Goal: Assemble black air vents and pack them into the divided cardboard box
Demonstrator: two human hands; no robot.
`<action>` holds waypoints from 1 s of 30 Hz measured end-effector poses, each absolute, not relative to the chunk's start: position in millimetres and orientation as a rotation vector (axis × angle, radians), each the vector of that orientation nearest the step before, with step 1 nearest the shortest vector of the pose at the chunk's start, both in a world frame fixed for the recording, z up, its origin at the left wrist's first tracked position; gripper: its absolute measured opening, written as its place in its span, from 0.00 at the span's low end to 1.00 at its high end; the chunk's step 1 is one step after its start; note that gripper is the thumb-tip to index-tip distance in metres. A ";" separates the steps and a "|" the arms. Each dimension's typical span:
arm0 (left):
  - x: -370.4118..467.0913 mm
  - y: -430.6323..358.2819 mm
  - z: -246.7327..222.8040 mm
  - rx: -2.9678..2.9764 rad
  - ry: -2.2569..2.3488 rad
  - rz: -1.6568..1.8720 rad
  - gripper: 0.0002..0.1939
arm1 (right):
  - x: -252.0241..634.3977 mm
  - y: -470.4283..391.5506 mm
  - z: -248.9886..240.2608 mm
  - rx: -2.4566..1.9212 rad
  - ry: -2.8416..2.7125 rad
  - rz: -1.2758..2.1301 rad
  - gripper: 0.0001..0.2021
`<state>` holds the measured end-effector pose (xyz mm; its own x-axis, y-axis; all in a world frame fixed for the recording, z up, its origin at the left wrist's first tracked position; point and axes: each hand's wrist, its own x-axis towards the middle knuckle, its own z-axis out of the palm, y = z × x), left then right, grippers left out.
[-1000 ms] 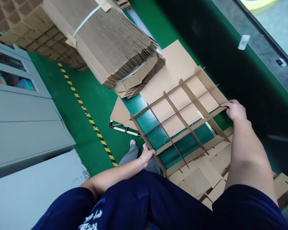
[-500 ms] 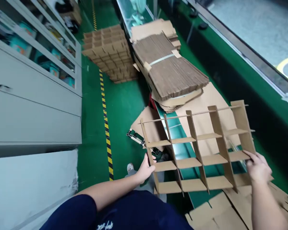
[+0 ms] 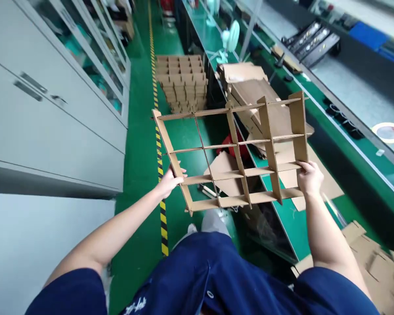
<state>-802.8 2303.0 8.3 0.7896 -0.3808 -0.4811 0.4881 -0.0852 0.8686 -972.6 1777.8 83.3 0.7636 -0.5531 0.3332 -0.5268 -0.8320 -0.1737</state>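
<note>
A cardboard grid divider (image 3: 239, 159), made of slotted strips crossing into several open cells, hangs in the air in front of my body. My left hand (image 3: 171, 180) grips its left end strip, thumb on the inner side. On the opposite end, my right hand (image 3: 310, 177) is closed on the right strip near a lower corner. Beyond the divider, a stack of similar assembled dividers (image 3: 182, 83) stands on the green floor. Flat cardboard strips in a bundle (image 3: 259, 94) lie on the bench, partly hidden behind the held divider.
A long green bench (image 3: 287, 223) runs along my right, with loose cardboard pieces (image 3: 371, 262) at its near end. Grey cabinets (image 3: 85, 109) line the left. Yellow-black tape (image 3: 164, 227) marks the floor. A small fan (image 3: 228, 41) stands farther along the bench.
Both hands have carried the divider leftward and up, off the bench side and over the floor. My view has turned toward the aisle and the stack.
</note>
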 end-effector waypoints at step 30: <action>-112.1 2466.6 -45.3 1.671 0.408 -0.675 0.40 | -195.8 1915.8 -55.0 -2.907 0.502 -0.073 0.18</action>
